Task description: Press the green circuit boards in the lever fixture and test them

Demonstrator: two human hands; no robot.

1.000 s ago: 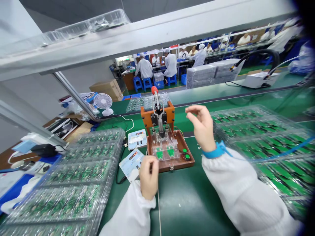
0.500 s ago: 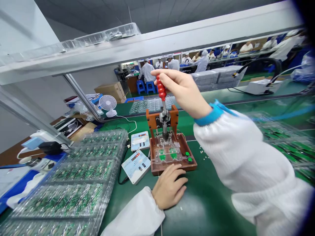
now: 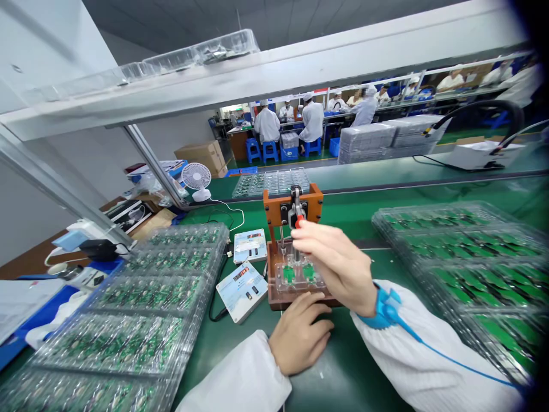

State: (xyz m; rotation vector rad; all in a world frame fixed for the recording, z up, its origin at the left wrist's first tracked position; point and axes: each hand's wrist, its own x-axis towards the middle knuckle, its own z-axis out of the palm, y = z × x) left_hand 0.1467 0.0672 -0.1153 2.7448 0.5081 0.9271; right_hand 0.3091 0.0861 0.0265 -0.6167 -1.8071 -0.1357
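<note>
A brown test fixture point(image 3: 274, 286) with an orange upright stands in the middle of the green bench. Two small green circuit boards point(image 3: 298, 273) lie under its clear plate. My right hand point(image 3: 338, 266) is wrapped round the red-handled lever point(image 3: 299, 220), which is pulled down toward me. My left hand point(image 3: 298, 335) rests on the mat, loosely curled, its fingertips against the fixture's front edge, holding nothing I can see. A blue wrist strap point(image 3: 384, 309) circles my right wrist.
Clear trays of green boards point(image 3: 141, 309) are stacked on the left and more trays point(image 3: 463, 246) on the right. Two small white meter boxes point(image 3: 242, 289) sit left of the fixture. A small fan point(image 3: 196, 177) stands behind. Other workers in white sit at far benches.
My right hand rose to the upright red lever, gripped it, and has swung it down. My left hand moved from the fixture's front to rest on the mat.
</note>
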